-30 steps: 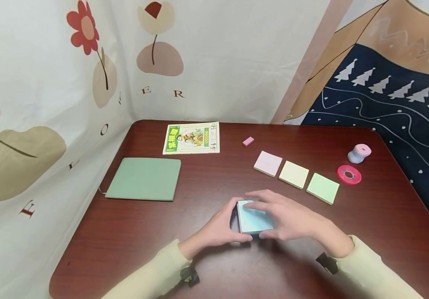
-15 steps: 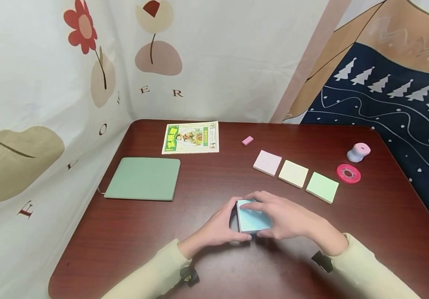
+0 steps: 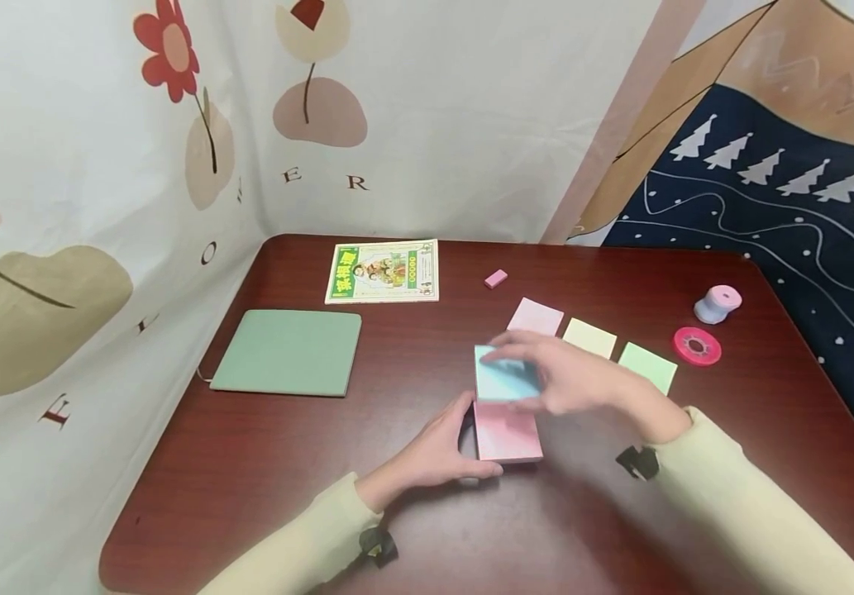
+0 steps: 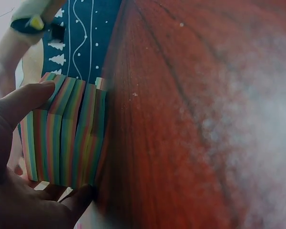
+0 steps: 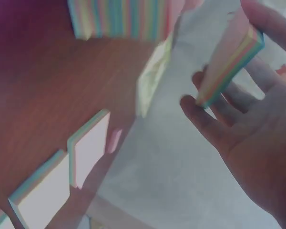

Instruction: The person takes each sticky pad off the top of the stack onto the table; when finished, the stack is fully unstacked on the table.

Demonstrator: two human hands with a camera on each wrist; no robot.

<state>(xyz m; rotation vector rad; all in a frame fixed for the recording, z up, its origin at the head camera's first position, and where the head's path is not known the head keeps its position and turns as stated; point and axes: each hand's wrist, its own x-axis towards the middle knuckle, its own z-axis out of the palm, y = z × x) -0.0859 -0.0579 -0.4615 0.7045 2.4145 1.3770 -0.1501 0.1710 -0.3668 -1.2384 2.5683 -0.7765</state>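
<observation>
Two hands share the work. Nearest me, my left hand point(image 3: 434, 454) grips the stack of sticky notes point(image 3: 507, 436) on the table point(image 3: 248, 487), thumb on one striped side and fingers curled to the other, as the left wrist view shows; its top sheet is pink. Just above and beyond it, my right hand point(image 3: 571, 380) pinches a thin blue-topped slab point(image 3: 504, 376) that is off the stack, fingertips under one edge and thumb over the top; the right wrist view shows its striped edge between my fingers.

To do this well, I judge I should keep the left hand firm so the stack does not slide, and hold the slab level with even pressure, so its sheets do not fan or peel apart.

Farther out lie three separate pads in a row, the pink pad point(image 3: 536, 316), the yellow pad point(image 3: 590, 337) and the green pad point(image 3: 648, 367), near one another but apart. Beyond them sit a small pink eraser point(image 3: 495, 278), a pink tape roll point(image 3: 696, 345) and a pale sharpener-like thing point(image 3: 718, 304). Off to the left are a green notebook point(image 3: 288, 353) and a printed booklet point(image 3: 384, 272).
</observation>
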